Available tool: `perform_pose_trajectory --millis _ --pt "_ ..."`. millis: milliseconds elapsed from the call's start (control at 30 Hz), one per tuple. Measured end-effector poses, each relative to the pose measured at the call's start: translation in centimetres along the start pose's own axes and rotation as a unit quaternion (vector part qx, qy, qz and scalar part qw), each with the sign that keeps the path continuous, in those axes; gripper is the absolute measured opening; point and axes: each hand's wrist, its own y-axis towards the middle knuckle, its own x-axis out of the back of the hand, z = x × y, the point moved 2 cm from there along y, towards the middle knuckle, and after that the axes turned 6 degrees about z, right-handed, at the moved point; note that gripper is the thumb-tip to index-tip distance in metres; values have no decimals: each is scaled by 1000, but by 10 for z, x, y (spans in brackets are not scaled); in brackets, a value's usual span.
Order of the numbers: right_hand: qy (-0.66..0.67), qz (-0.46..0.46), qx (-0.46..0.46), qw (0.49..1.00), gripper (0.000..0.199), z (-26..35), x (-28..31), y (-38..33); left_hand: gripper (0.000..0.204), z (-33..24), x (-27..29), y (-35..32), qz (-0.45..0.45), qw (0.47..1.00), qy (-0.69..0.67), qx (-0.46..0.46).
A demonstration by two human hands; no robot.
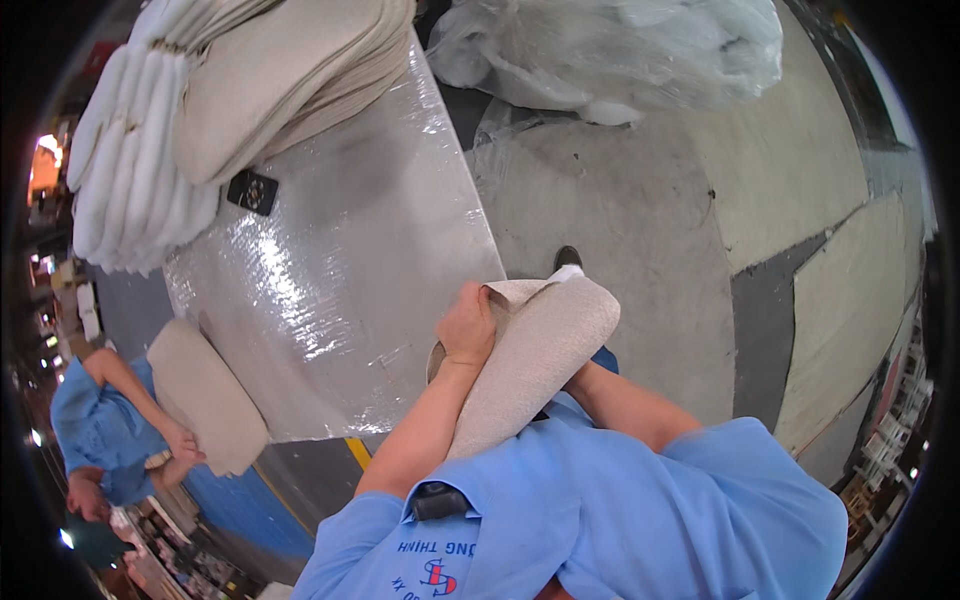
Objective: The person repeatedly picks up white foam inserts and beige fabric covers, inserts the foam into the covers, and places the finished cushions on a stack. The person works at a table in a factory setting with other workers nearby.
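Observation:
A beige textured fabric cushion cover [545,345] is held up against my front, its rounded end pointing away from me. My left hand [468,325] is closed on the cover's folded edge at its left side. My right forearm passes behind the cover, which hides my right hand and its fingers. To the left of the cover lies a table [350,250] wrapped in shiny clear film. On its far part sit a stack of flat beige covers [290,80] and a pile of puffy white cushion inserts [130,160].
A small black square object [252,192] lies beside the stack. At the left, a co-worker in blue [120,420] holds a similar beige cushion [210,400] by the table's edge. A large clear plastic bag [620,55] stands beyond. Flat boards [850,320] cover the floor at right.

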Motion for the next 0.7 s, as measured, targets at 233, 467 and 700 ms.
perform_pose_trajectory --millis 233,467,700 --pt "-47 -30 -39 998 45 12 -11 -5 31 -11 11 -4 35 998 -37 -39" --pt "-92 -17 -51 994 44 11 -16 -10 36 -10 13 -2 -8 999 34 -38" --pt "-205 69 59 975 44 42 1 -12 59 36 82 -68 280 953 -89 73"
